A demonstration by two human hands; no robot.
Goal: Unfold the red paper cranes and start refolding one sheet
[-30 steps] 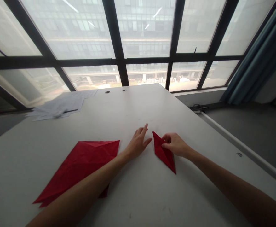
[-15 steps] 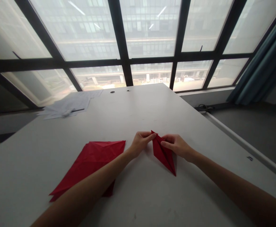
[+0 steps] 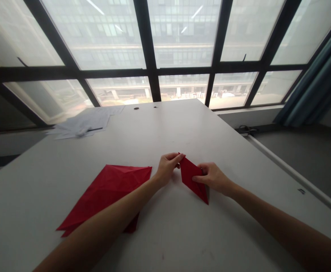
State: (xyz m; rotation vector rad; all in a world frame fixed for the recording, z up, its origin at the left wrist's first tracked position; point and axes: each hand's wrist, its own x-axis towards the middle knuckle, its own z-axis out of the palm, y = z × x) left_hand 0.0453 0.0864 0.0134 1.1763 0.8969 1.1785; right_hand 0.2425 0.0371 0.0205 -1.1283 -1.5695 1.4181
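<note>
A small folded red paper, kite-shaped with a pointed near end, is between my two hands just above the white table. My left hand pinches its far upper tip between thumb and fingers. On its right side, my right hand grips the edge, with the thumb flat on the front face and the fingers behind. Left of these lies a larger folded red paper, partly covered by my left forearm.
Loose white sheets with a dark pen lie at the table's far left. Tall windows stand behind the table. A blue curtain hangs at the right, beyond a white rail.
My left hand, open and apart from the small paper a second ago, has closed on its upper tip. The inner fold visible half a second ago is now covered by a flatter face.
</note>
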